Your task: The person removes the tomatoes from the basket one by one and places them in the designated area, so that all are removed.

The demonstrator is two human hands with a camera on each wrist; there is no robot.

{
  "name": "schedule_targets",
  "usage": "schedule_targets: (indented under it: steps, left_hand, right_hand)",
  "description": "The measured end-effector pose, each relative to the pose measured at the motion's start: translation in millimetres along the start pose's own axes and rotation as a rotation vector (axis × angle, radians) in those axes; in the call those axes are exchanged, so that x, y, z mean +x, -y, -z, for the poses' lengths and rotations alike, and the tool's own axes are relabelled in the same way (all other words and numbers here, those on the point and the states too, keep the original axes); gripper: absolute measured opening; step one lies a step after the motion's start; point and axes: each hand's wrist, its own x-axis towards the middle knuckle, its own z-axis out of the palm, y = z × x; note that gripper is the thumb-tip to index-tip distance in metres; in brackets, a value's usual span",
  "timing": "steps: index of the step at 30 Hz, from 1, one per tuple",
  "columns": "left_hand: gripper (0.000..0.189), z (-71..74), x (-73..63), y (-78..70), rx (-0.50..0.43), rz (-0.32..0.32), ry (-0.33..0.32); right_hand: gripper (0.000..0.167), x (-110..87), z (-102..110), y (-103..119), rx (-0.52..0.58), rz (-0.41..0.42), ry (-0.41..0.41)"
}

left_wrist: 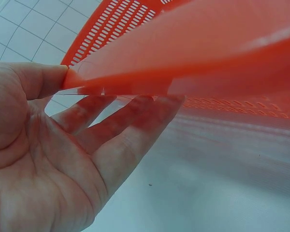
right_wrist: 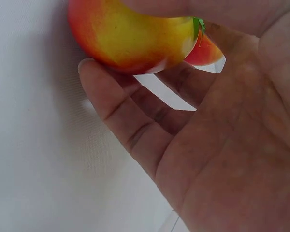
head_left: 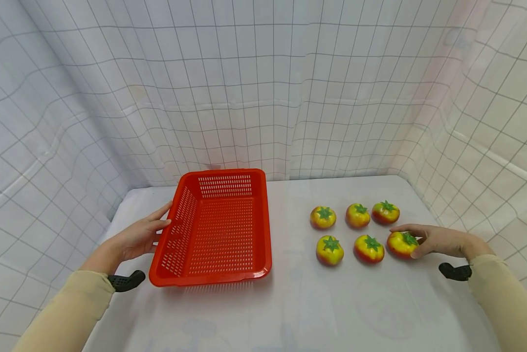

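Note:
A red plastic basket (head_left: 221,234) with slotted walls stands on the left of the white table. My left hand (head_left: 138,238) is at its left side; in the left wrist view the thumb lies on the basket's rim (left_wrist: 135,77) and the fingers reach beneath it, gripping the edge. On the right, my right hand (head_left: 439,240) holds a red-and-yellow tomato (head_left: 400,245) with a green star-shaped calyx, the nearest one to that hand. The right wrist view shows thumb and fingers around this tomato (right_wrist: 135,36), which sits at the table surface.
Several more tomatoes lie in two rows: a front one (head_left: 369,249), another front one (head_left: 330,251), and back ones (head_left: 322,217), with a back-right tomato (head_left: 385,212) close to my right fingers. White grid-patterned curtains (head_left: 246,98) enclose the table (head_left: 316,313) at the back and sides.

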Motion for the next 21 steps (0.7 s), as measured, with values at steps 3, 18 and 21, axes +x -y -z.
schedule_targets:
  steps: [3,18,21]
  left_hand:
    - [0.072,0.0,0.2,0.0,-0.003,0.001,0.004]
    - [0.072,-0.4,0.6,-2.0,0.019,0.005,0.009]
    - [0.071,-0.4,0.7,-1.4,0.037,0.005,0.009]
  right_hand:
    - [0.081,0.0,-0.8,-0.1,0.0,-0.006,-0.001]
    - [0.087,-5.3,-0.6,-1.9,-0.016,-0.025,-0.014]
    - [0.089,-8.0,0.1,-2.8,-0.025,-0.039,-0.022]
